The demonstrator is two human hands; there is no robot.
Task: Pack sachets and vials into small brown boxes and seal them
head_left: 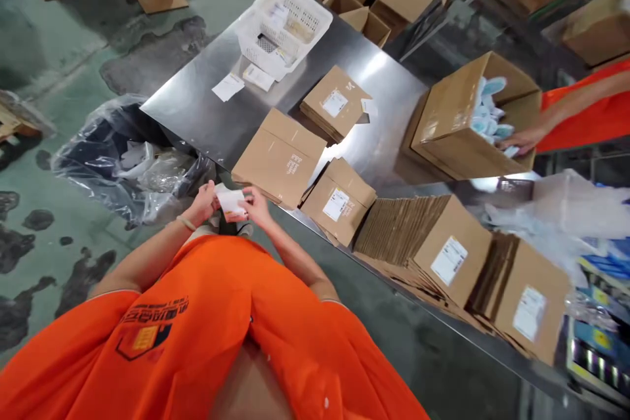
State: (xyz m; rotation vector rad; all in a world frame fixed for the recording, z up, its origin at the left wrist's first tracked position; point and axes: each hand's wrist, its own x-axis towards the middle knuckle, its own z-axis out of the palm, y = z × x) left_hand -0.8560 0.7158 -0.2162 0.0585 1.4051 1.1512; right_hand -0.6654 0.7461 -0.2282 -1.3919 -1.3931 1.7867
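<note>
Between my two hands, in front of my body and just off the table's near edge, is a small white label sheet [231, 202] with a reddish lower part. My left hand [204, 202] pinches its left side. On the opposite side, my right hand [256, 205] grips it with thumb and fingers. Closest to my right hand lies a stack of flattened cardboard boxes [280, 157] with print on top. A second flat stack [339, 200], bearing a white label, sits to its right.
A steel table [191, 105] carries a white plastic basket [315, 29], a labelled carton stack [335, 102] and a long row of folded cartons [443, 256]. A lined waste bin [79, 157] stands left. At right, a co-worker's hand [524, 139] reaches into an open box [447, 125].
</note>
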